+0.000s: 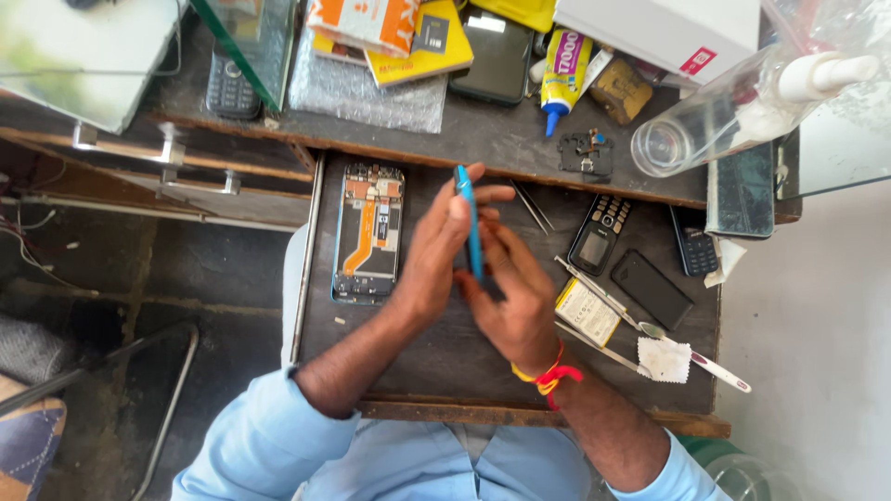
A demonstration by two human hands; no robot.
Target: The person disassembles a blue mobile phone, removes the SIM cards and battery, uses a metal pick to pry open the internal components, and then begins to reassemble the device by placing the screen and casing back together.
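Glass panels frame the far left of the bench (501, 139), where a dark keypad phone (231, 85) lies under one pane beside a sheet of bubble wrap (362, 93) and some orange and yellow packets (394, 32). Nearer the person, an opened phone body (369, 232) lies flat on the dark pull-out board (436, 357), its orange ribbon cable and circuit parts facing up, just left of the hands. The left hand (436, 255) is closed in a grip around a thin blue phone panel (469, 223), thumb and fingers pinching its upper part so that it stands on edge toward the camera. The right hand (515, 297), with a red and yellow thread (549, 376) at the wrist, is closed on the lower part of the same panel from the other side, so both hands meet above the middle of the board. To the right lie metal tweezers (533, 206), a small keypad phone (599, 232), a black phone (651, 289), a yellow-labelled battery (587, 311), a slim metal tool (603, 295) and a white cloth scrap (665, 360). Further back stand a glue tube (563, 65), a black phone (497, 56) lying face up and a clear plastic bottle (724, 116) on its side.
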